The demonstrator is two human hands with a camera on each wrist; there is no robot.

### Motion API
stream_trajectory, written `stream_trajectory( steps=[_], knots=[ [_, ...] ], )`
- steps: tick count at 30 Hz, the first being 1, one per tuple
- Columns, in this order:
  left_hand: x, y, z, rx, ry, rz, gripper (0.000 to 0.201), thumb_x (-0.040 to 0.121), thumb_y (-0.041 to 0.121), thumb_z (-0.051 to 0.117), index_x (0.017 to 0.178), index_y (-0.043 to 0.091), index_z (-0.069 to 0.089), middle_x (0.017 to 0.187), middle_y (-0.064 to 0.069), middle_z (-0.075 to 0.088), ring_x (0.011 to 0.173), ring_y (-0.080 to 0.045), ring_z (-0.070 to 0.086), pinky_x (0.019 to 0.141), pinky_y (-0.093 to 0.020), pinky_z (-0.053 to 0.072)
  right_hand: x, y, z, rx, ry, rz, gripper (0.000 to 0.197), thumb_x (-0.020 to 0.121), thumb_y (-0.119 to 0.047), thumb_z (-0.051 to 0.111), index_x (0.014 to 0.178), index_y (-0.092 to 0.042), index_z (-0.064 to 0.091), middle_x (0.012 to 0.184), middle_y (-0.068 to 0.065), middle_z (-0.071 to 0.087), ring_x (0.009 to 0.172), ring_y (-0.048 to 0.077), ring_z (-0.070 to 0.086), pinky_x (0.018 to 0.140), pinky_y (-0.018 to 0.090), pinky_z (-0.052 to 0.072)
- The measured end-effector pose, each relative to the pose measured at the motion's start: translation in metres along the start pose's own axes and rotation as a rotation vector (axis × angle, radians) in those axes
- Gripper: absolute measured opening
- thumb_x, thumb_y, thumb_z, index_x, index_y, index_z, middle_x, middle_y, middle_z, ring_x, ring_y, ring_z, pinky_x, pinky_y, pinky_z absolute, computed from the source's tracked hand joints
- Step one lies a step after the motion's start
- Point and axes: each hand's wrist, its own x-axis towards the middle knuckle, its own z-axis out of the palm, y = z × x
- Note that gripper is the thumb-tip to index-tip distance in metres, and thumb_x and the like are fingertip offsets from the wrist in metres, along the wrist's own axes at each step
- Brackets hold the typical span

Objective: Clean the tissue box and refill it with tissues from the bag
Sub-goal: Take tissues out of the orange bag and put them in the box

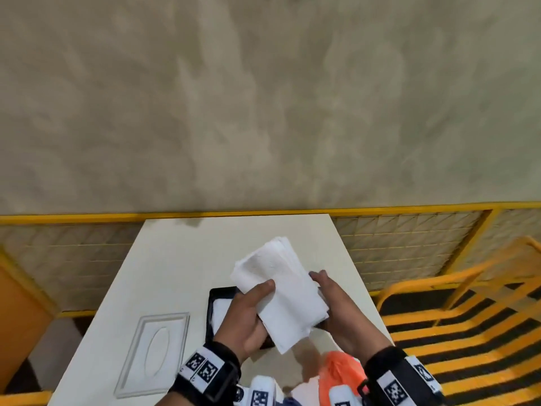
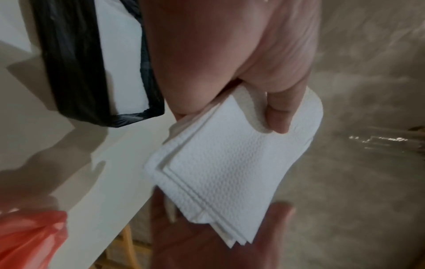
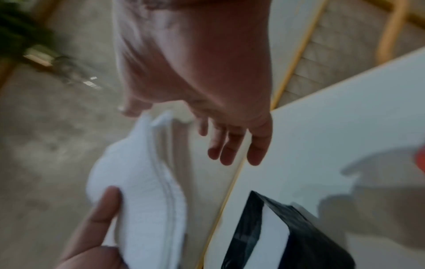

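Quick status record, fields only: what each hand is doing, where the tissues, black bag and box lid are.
left hand: grips the tissue stack, thumb on top
right hand: fingers straight, at the stack's right edge
tissue stack: held above the table
black bag: open on the table, white tissues inside
box lid: flat on the table, left of the bag
orange bag: near table edge
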Motion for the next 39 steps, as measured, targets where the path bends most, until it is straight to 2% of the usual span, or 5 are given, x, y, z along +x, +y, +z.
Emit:
stream_trajectory(
  steps=[6, 13, 19, 30, 39],
  knots=[
    [-0.006, 0.027, 0.018, -0.171, -0.039, 0.098, 0.041, 0.085, 0.011, 0.069, 0.124, 0.002, 0.061, 0.11, -0.025, 0.072, 0.093, -0.037, 0.074, 0.07, -0.048, 0.061, 0.003, 0.017, 0.036, 0.556, -0.21, -0.015, 0.102, 0.055, -0.067, 0.082, 0.139, -0.018, 0.049, 0.138, 0.014, 0.057, 0.128, 0.033, 0.053, 0.112, 0.061, 0.03],
    [-0.005, 0.04, 0.007, -0.112, 0.013, 0.249, 0.056, 0.082, 0.019, 0.072, 0.134, 0.004, 0.057, 0.128, -0.023, 0.066, 0.115, -0.036, 0.066, 0.088, -0.048, 0.057, 0.015, -0.006, 0.063, 0.584, -0.122, -0.19, 0.052, 0.084, -0.005, 0.066, 0.134, -0.005, 0.054, 0.131, 0.028, 0.058, 0.122, 0.046, 0.054, 0.105, 0.066, 0.035],
    [-0.004, 0.052, 0.009, -0.105, -0.045, 0.319, 0.08, 0.06, 0.039, 0.093, 0.128, 0.01, 0.064, 0.132, -0.023, 0.064, 0.125, -0.042, 0.059, 0.108, -0.065, 0.04, 0.018, -0.017, 0.076, 0.647, -0.082, -0.293, 0.048, 0.081, -0.01, 0.065, 0.128, -0.004, 0.06, 0.122, 0.025, 0.065, 0.112, 0.041, 0.062, 0.088, 0.055, 0.053],
    [0.002, 0.054, 0.001, -0.133, 0.094, 0.322, 0.066, 0.08, 0.042, 0.075, 0.136, 0.01, 0.059, 0.133, -0.023, 0.063, 0.127, -0.043, 0.057, 0.11, -0.069, 0.034, 0.022, -0.021, 0.084, 0.519, -0.026, -0.319, 0.039, 0.075, -0.011, 0.071, 0.113, -0.009, 0.061, 0.11, 0.02, 0.068, 0.096, 0.034, 0.068, 0.068, 0.045, 0.058],
    [0.0, 0.059, -0.016, -0.064, 0.179, 0.314, 0.054, 0.086, 0.033, 0.074, 0.132, 0.01, 0.059, 0.126, -0.02, 0.068, 0.119, -0.038, 0.065, 0.094, -0.057, 0.054, 0.024, -0.005, 0.078, 0.265, -0.014, -0.259, 0.046, 0.085, 0.014, 0.059, 0.121, -0.015, 0.057, 0.116, 0.011, 0.071, 0.108, 0.03, 0.067, 0.086, 0.049, 0.055]
  ],
)
